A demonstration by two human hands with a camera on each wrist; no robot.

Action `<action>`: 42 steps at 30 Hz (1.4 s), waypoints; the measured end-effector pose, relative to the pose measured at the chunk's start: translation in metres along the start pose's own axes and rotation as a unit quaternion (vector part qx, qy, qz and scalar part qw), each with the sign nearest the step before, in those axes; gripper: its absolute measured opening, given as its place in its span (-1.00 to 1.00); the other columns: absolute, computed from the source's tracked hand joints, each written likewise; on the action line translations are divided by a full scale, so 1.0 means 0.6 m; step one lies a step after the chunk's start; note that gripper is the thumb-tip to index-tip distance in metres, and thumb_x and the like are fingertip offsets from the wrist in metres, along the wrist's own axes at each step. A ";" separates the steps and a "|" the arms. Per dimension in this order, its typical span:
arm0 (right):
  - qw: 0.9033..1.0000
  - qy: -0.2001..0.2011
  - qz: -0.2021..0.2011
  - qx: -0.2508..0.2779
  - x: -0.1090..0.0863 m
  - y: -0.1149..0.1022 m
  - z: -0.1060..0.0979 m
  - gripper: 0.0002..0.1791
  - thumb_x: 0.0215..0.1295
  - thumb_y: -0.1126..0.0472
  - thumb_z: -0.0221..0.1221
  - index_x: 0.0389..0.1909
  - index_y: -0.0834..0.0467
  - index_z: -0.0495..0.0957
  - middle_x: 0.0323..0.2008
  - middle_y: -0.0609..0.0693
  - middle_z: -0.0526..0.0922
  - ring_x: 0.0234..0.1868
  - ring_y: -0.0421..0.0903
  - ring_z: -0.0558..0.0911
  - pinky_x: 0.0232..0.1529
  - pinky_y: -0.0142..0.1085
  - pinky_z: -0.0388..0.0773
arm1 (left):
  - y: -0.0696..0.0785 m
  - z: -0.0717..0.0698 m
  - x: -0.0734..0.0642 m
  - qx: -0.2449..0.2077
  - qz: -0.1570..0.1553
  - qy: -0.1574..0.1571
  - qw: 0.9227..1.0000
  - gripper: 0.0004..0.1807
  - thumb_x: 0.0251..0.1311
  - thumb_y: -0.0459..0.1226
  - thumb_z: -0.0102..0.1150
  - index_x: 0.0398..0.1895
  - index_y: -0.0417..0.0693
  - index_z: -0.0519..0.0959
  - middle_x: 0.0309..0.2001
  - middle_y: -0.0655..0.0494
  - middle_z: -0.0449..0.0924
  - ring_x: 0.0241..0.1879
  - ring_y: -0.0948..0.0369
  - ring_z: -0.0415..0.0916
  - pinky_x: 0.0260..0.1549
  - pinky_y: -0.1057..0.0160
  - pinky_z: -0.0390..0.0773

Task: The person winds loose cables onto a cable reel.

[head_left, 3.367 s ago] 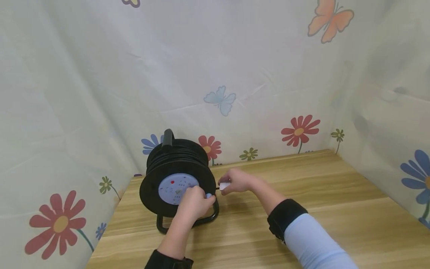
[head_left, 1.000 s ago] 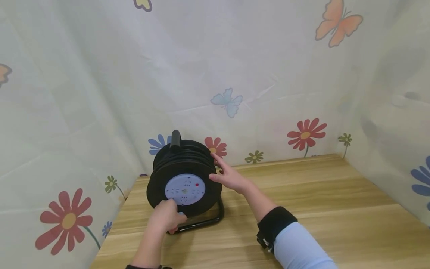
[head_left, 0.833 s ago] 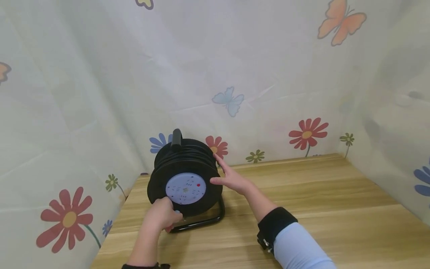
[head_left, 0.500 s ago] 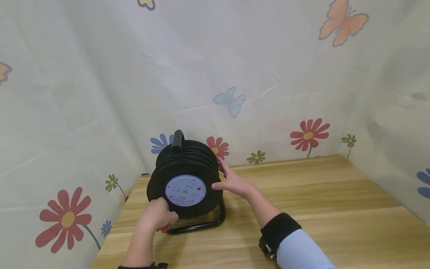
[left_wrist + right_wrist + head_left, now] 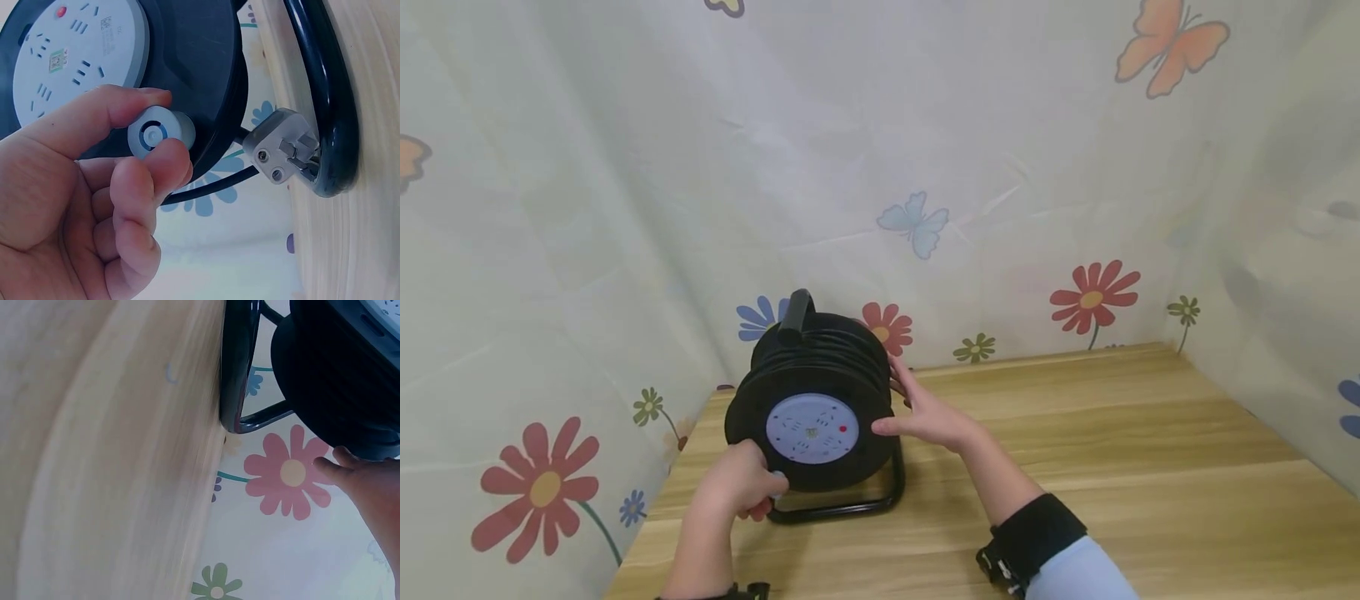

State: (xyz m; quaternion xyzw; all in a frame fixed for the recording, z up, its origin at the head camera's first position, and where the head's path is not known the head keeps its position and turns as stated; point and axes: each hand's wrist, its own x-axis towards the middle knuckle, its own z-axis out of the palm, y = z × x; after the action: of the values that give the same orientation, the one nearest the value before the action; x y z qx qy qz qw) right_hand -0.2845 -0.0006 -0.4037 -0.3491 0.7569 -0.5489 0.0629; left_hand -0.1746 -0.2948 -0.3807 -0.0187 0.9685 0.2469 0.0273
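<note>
A black cable reel [image 5: 808, 375] stands on its tubular frame, black cord [image 5: 820, 346] wound between its discs. Its front carries a pale socket panel [image 5: 812, 428] with a red button. Low on the left of the front disc, my left hand [image 5: 733, 483] pinches the pale grey winding knob [image 5: 161, 131] between thumb and index finger; the other fingers curl below. At the reel's right rim is my right hand [image 5: 928, 415], fingers extended and thumb spread; the fingertips are partly hidden behind the disc. In the left wrist view, a white plug [image 5: 281, 147] hangs beside the frame tube [image 5: 334, 94].
The reel rests on a wood-grain table [image 5: 1075, 450] toward its back left. A carry handle [image 5: 795, 317] rises from the top. Behind and beside the table hangs a pale curtain [image 5: 985, 125] printed with flowers and butterflies.
My right hand has let go of the plug and moved to the reel's rim. The disc has turned; the knob, with my left hand on it, has travelled from lower right to lower left.
</note>
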 end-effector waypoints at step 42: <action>0.997 0.049 -0.053 0.002 0.001 -0.043 0.014 0.14 0.13 0.07 0.32 0.50 0.06 -0.31 0.48 0.13 -0.13 0.42 0.03 -0.08 0.33 0.14 -0.10 | -0.009 -0.071 -0.034 0.002 -0.011 0.164 0.986 -0.64 0.06 -0.14 0.17 -0.84 -0.04 0.53 -0.82 0.22 0.49 -0.68 0.18 0.39 -0.68 0.24 0.28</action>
State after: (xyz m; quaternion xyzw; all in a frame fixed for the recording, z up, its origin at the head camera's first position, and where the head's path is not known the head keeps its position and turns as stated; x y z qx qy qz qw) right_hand -0.2692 -0.0114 -0.3840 -0.3616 0.7382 -0.5695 -0.0024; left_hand -0.1560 -0.3197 -0.3448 -0.0697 0.9599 0.2385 -0.1296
